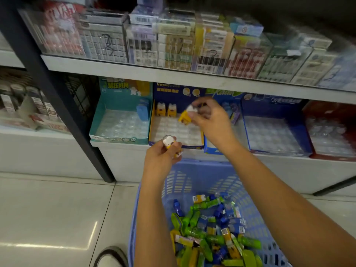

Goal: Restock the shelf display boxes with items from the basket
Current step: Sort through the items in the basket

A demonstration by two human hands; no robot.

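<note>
- My right hand (209,117) pinches one yellow item (184,118) near its white top, thumb and fingertips curled on it. It hangs tilted over the back part of the blue display box (176,140), I judge so that it can be set upright into a slot
- Two like items (166,110) stand upright in that box's back left corner. Filling seems to run along the back row, and the pinched one hangs just to their right
- My left hand (163,157) grips a second yellow-and-white item (170,144), fingers curled round it, by the front edge of the shelf (119,146), just before the box's front wall. I read it as a spare kept ready, so the next placing needs no reach down
- The basket (192,170) sits on the floor close against the shelf's front, under both forearms, which keeps reaches short. Its mixed green, blue and yellow stock (212,228) lies heaped at the near end
- The teal box (119,132) stands beside the blue one, towards the shelf's left end, and holds one blue item (142,110) at its back right corner
</note>
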